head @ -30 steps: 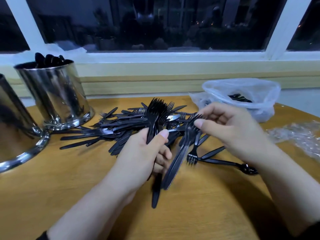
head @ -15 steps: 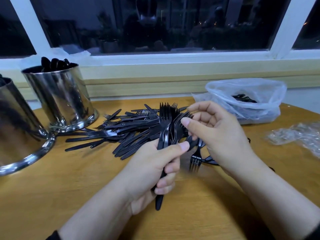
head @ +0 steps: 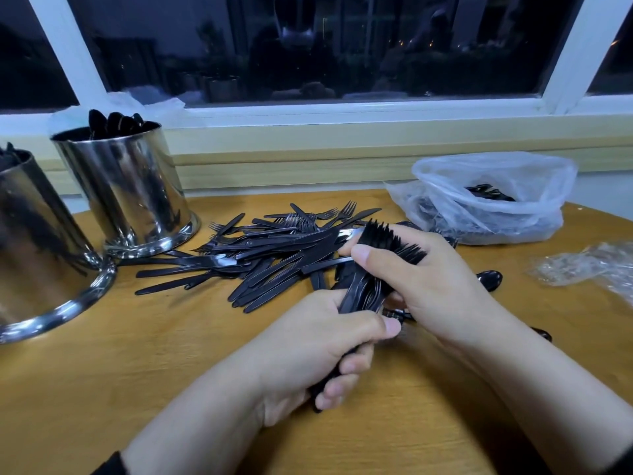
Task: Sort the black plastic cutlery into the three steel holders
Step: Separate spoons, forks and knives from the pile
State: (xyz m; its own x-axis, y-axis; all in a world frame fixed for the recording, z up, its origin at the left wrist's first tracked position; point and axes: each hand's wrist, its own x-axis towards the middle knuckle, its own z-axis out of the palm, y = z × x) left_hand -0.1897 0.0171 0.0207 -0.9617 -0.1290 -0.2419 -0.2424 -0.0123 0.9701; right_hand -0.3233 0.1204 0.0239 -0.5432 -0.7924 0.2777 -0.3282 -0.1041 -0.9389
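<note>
Now | fork bundle (head: 368,286) | gripped between both hands, left (head: 318,351), right (head: 435,286)

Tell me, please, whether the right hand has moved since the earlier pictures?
Yes. The right hand has closed in leftward onto the fork bundle held by the left hand, away from the plastic bag.

Likely a home: wooden table (head: 102,389) under a night window (head: 308,46).
</note>
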